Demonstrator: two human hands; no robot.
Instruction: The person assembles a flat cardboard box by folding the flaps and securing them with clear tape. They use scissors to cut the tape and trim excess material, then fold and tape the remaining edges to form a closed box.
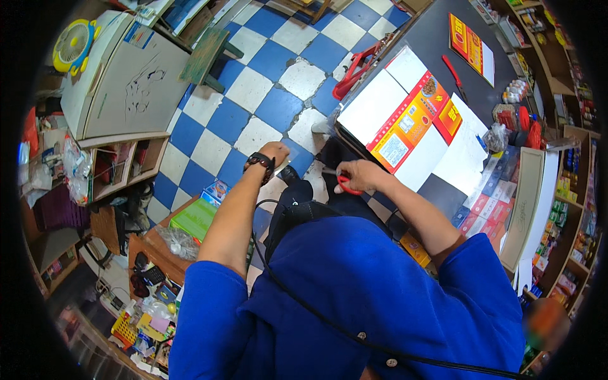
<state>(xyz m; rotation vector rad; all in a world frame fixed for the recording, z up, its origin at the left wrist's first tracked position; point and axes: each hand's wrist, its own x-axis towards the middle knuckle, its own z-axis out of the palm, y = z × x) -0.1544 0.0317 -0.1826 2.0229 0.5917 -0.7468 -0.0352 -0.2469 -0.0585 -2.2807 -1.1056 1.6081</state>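
Observation:
My right hand point(362, 175) is closed around the red handle of a pair of scissors point(346, 184), held in front of my body beside the table. The blades point left and show only faintly against the dark trousers. My left hand point(276, 152), with a dark bead bracelet at its wrist, is out over the tiled floor. Its fingers pinch a small, thin, clear piece point(284, 163) that looks like film or tape. Nearest my right hand on the table lies a flattened red, yellow and white cardboard sheet point(405, 130).
A dark table point(405, 57) on the right bears a red-handled knife point(453, 71), another cardboard piece point(472, 47) and jars point(506, 117). A low wooden stand point(152, 244) with a green box point(194, 220) is at left. Behind it stand a fridge point(136, 85) and a wooden stool point(208, 57).

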